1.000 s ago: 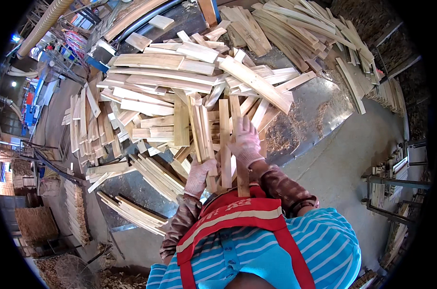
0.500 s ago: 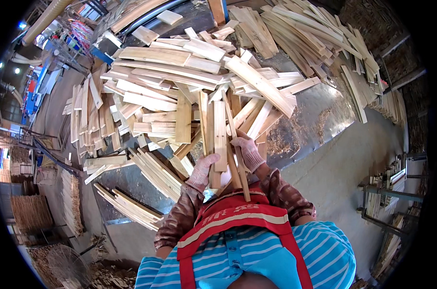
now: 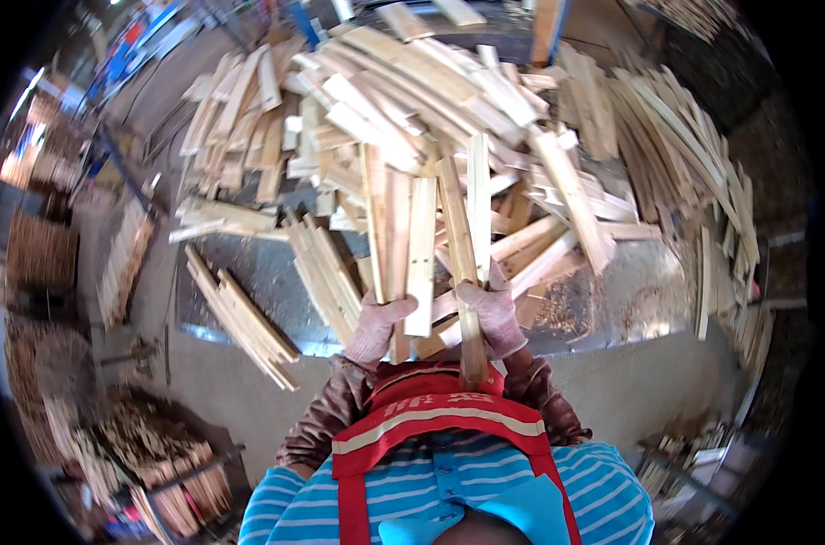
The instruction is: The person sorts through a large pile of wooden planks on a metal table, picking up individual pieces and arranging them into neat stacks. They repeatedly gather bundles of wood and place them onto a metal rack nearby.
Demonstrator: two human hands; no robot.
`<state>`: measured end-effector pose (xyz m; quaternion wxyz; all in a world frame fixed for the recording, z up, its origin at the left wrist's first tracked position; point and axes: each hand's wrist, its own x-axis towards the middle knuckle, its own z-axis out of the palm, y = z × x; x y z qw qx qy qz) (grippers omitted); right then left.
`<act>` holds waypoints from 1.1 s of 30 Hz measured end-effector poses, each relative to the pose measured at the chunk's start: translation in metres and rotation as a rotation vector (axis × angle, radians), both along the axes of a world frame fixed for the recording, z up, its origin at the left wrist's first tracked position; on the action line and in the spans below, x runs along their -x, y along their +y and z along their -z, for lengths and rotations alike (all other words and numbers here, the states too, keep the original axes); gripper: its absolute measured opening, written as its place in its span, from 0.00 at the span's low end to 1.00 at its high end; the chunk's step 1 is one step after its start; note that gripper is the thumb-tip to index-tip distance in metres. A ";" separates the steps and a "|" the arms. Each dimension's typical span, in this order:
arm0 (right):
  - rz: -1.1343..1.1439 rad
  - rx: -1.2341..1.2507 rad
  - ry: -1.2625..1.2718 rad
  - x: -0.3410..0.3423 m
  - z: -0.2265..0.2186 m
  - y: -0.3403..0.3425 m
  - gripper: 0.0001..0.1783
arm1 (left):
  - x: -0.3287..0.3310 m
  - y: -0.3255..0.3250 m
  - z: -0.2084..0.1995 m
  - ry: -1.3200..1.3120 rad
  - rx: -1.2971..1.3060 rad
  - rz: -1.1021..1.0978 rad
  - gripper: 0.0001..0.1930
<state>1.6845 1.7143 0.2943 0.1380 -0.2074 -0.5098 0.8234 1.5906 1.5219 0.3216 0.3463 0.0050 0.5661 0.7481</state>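
You look down on a grey concrete floor (image 3: 631,391); a metal table top (image 3: 276,291) gleams at centre, and woven baskets (image 3: 40,250) stand at nine o'clock.

1. A big heap of pale wood slats (image 3: 449,82) lies jumbled across the metal table (image 3: 249,282) in front of me.
2. A bundle of slats (image 3: 240,318) juts over the table's near left edge, slanting down.
3. Another neat bundle (image 3: 326,272) lies just right of it, on the table.
4. Sawdust (image 3: 585,309) is scattered on the table's right part.
5. Long thin strips (image 3: 685,136) fan out at the right side.
6. Down on the floor at my left stands a crate of wood scraps (image 3: 158,454).
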 end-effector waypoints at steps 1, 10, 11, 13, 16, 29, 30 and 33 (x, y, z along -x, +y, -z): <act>0.000 -0.160 0.028 0.011 -0.003 -0.013 0.35 | -0.003 -0.001 -0.014 0.017 0.023 -0.047 0.24; -0.508 -0.324 -0.148 0.098 -0.002 -0.132 0.44 | 0.018 -0.136 0.063 0.104 0.290 -0.638 0.45; -0.578 -0.415 -0.146 0.110 0.005 -0.147 0.44 | 0.020 -0.171 0.066 0.147 0.313 -0.727 0.45; -0.718 -0.327 -0.270 0.131 0.020 -0.189 0.44 | 0.024 -0.248 0.084 0.051 0.702 -0.843 0.42; -0.895 -0.253 -0.298 0.173 0.055 -0.248 0.39 | 0.040 -0.351 0.122 0.221 0.844 -0.992 0.41; -0.938 -0.644 -0.429 0.301 0.238 -0.440 0.24 | 0.171 -0.507 0.212 -0.026 0.665 -0.919 0.37; -0.909 -0.599 -0.342 0.298 0.220 -0.438 0.19 | 0.159 -0.522 0.209 -0.101 0.458 -0.925 0.37; -0.774 -0.731 -0.194 0.316 0.248 -0.417 0.21 | 0.156 -0.540 0.219 -0.184 0.153 -0.866 0.34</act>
